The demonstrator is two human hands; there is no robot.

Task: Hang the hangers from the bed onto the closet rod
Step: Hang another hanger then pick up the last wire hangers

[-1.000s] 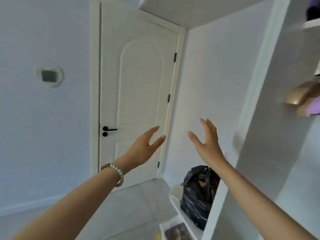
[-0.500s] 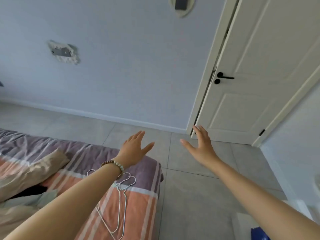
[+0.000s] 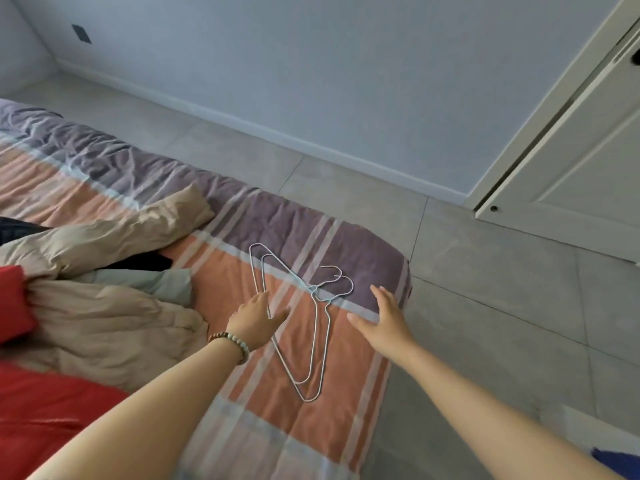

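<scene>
The left hand [image 3: 258, 320] and right hand [image 3: 384, 318] are spread flat and hold nothing. Two thin white wire hangers [image 3: 313, 291] lie between them on the orange-and-purple striped bed sheet [image 3: 311, 427], with the hooks just beyond the right hand's fingertips.

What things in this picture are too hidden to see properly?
All in the head view:
Closet rod: not in the picture at all.
Hangers: the left hand covers part of one side; whether it touches the wire is unclear.
Door handle: cut off by the right edge.
Blue thing: cut off at the bottom right corner; unidentifiable.
Dark cloth: mostly under the quilt.
</scene>
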